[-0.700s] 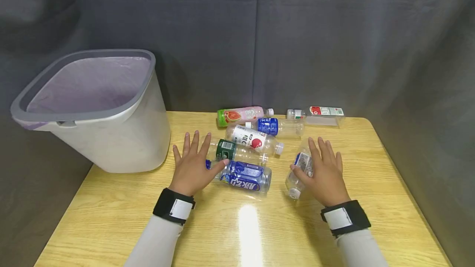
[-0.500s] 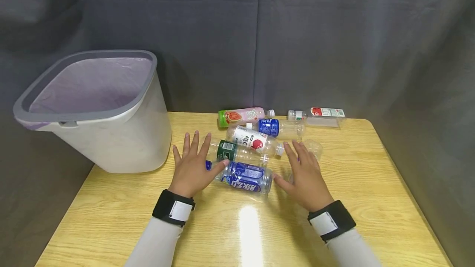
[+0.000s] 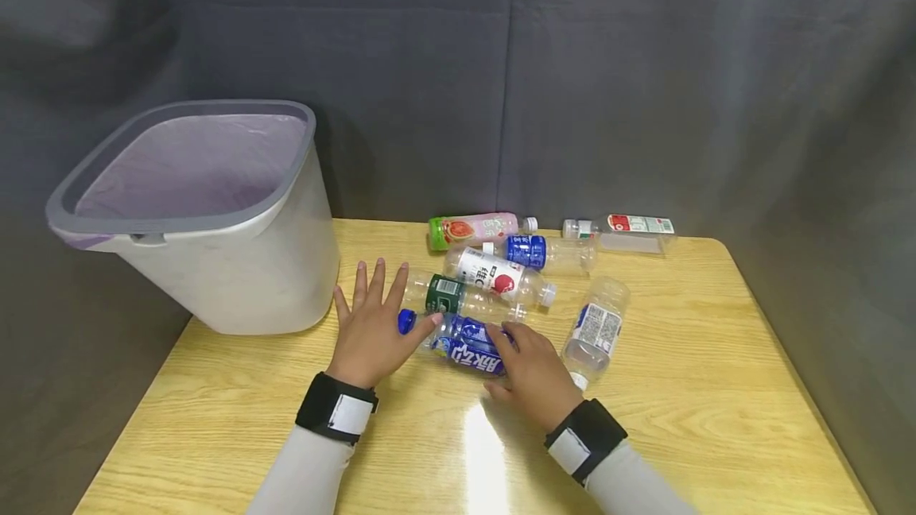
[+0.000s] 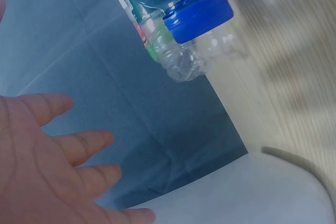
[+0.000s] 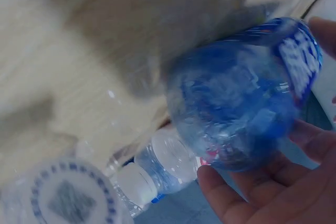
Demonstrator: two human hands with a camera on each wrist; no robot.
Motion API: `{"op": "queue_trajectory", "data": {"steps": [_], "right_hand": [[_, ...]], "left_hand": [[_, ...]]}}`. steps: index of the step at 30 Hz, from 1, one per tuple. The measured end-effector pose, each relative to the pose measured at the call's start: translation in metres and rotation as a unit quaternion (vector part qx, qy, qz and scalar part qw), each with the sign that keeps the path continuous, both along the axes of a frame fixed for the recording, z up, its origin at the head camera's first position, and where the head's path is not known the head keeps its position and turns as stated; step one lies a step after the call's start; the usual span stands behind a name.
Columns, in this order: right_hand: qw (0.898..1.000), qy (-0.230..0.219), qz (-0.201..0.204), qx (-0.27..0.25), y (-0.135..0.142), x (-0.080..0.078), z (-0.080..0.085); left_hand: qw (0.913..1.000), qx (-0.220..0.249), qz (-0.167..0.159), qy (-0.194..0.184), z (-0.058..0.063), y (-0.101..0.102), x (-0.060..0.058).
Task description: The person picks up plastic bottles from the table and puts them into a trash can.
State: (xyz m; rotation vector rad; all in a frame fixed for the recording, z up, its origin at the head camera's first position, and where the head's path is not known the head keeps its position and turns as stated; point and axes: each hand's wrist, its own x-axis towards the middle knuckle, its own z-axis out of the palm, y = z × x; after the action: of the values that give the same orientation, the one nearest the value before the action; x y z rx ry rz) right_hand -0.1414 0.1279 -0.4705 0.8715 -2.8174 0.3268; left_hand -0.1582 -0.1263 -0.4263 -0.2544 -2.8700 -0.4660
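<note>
In the head view, a clear plastic bottle [image 3: 468, 346] with a blue label lies on its side, its blue cap [image 3: 406, 321] toward the left. My right hand [image 3: 538, 380] curves over its base end, and the right wrist view has the thumb on one side and the fingers [image 5: 273, 174] on the other. Near the cap end, my left hand [image 3: 370, 336] is spread with straight fingers. In the left wrist view, its fingers [image 4: 86, 145] stand apart from the bottles. Just behind lies a green-labelled bottle [image 3: 445, 293].
Behind are a white-labelled bottle [image 3: 490, 272], a blue-banded bottle [image 3: 525, 251], a pink-and-green bottle [image 3: 475, 230] and a flat-sided bottle [image 3: 637, 230]. Another clear bottle [image 3: 597, 328] lies right of my right hand. A lined bin [image 3: 286, 261] stands at left; a dark curtain [image 3: 608, 86] closes the back.
My right hand has moved left from the clear bottle on the right to the blue-labelled bottle's base, its fingers bending over it. The left hand has kept its spread pose.
</note>
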Motion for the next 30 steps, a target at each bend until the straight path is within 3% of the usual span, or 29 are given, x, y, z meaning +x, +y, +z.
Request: {"op": "queue_trajectory", "data": {"steps": [11, 21, 26, 30], "right_hand": [[1.0, -0.019, -0.02, -0.013, -0.003, 0.004, -0.004], [0.999, -0.009, -0.028, -0.031, -0.001, 0.005, -0.005], [0.994, -0.027, -0.052, -0.093, 0.004, 0.008, 0.001], [0.981, -0.022, -0.073, -0.179, 0.007, 0.011, 0.007]], "left_hand": [[1.0, -0.003, 0.0, 0.002, -0.002, 0.0, -0.001], [0.9999, 0.012, 0.002, 0.007, 0.001, 0.001, 0.0], [0.9954, 0.092, -0.017, 0.023, 0.013, 0.0, 0.006], [0.9812, 0.183, -0.036, 0.049, 0.024, 0.004, 0.017]]}}
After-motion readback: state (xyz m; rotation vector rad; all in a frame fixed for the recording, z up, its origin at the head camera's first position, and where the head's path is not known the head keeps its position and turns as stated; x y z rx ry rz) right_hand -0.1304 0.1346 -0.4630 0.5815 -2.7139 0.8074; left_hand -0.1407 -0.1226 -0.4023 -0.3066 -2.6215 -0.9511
